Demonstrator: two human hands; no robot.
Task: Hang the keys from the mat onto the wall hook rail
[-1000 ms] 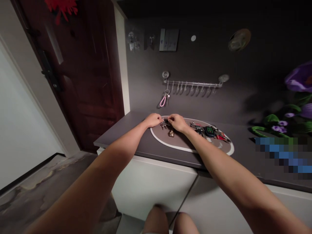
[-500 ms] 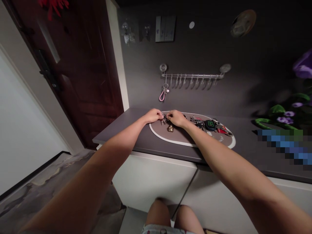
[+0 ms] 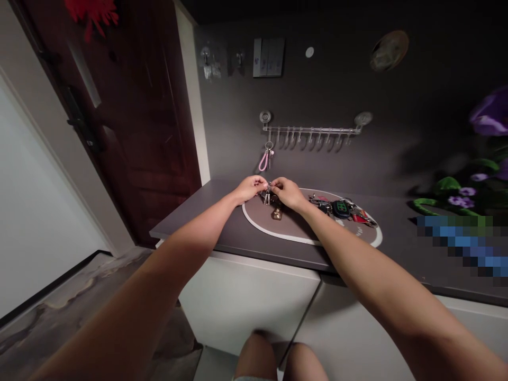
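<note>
My left hand [image 3: 253,189] and my right hand [image 3: 289,192] are close together over the left end of an oval mat [image 3: 273,231]. Their fingertips pinch a small bunch of keys [image 3: 267,197] from both sides, near its ring. The keys dangle just below my fingers. Under my right hand a gold-brown charm or padlock-like piece [image 3: 277,213] shows; whether it hangs from the same bunch I cannot tell. To the right on the mat lie more keys [image 3: 323,205], a dark fob with green marks [image 3: 341,208] and a red tag [image 3: 360,217].
Above the mat a clear hook rail [image 3: 311,130] is fixed to the dark wall. A pink loop keyring [image 3: 263,160] hangs from its leftmost hook. Purple artificial flowers [image 3: 462,197] stand on the counter [image 3: 400,233] at right. A dark red door [image 3: 154,132] is at left.
My hands have lifted the keys slightly off the mat, and the keys now hang lower from the fingertips. The view has tilted up a little.
</note>
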